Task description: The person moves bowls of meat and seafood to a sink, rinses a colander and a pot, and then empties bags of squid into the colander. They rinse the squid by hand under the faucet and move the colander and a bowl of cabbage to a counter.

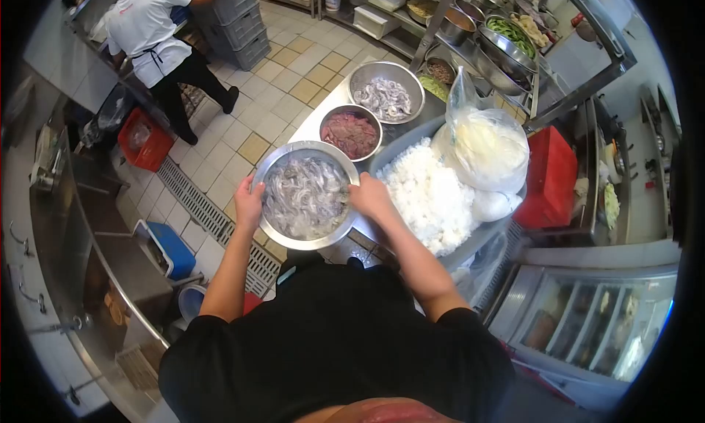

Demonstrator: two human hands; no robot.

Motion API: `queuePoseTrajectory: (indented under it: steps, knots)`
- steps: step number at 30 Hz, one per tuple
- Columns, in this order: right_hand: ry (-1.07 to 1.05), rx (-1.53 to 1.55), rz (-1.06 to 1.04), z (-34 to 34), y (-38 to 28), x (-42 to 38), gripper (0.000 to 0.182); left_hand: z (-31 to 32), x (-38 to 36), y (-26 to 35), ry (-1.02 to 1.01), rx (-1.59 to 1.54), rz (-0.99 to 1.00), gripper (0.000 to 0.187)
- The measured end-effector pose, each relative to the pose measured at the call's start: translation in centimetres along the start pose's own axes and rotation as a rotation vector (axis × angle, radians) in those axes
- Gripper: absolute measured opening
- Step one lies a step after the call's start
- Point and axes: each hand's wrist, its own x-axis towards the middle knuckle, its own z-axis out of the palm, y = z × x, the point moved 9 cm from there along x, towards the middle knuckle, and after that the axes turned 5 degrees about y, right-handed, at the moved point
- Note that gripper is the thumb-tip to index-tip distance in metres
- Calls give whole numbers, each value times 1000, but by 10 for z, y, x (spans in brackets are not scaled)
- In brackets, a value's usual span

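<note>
A wide metal bowl (305,195) full of greyish, glossy strips in liquid is held level in front of my body. My left hand (249,201) grips its left rim, and my right hand (369,195) grips its right rim, the fingers curled over the edge. Just beyond it stands a smaller metal bowl (351,133) of dark red meat. Farther back is another metal bowl (386,92) with pale grey strips. To the right, a grey tub (435,133) holds a heap of white pieces (426,195) and a clear plastic bag (485,147) with pale contents.
At the upper left a person (150,37) in a white shirt stands by stacked grey crates (236,30). A metal sink counter (95,232) runs along the left. Red crates (549,177) and a metal shelf with food bowls (507,48) are at the right.
</note>
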Motion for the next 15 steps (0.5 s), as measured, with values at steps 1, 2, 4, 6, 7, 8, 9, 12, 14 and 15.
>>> queuePoseTrajectory:
  steps: [1,2,4,6,7,8,9,12,14,15]
  knots:
    - [-2,-1,-66,-12,-5,-1,45,1,-2,10,-9,14,30,30]
    - [-3,-2,-135,-26,-10,-3,43,4,-5,19,-18,27,60,29]
    - [412,59,10,-107,-6,30,45,49,9,-36,-37,-96,-16,26]
    - [672,492,65,-98,16,75,51,7,18,-18,-29,-31,-23,24]
    - [644,621,306,-78,72,130,52,8,17,-16,-19,-61,-38,24]
    - [274,981,490,-71,50,133,55,7,16,-16,-12,-92,-54,24]
    - [267,1081,504,-66,53,149,53,7,18,-18,-17,-42,-51,24]
    - [192,1438,486,-4,107,231,45,9,28,-16,-37,38,-37,24]
    - [56,1724,476,48,162,293,37,9,28,-19,-50,11,-71,23]
    - [68,1731,562,48,161,296,39,9,29,-17,-54,21,-54,23]
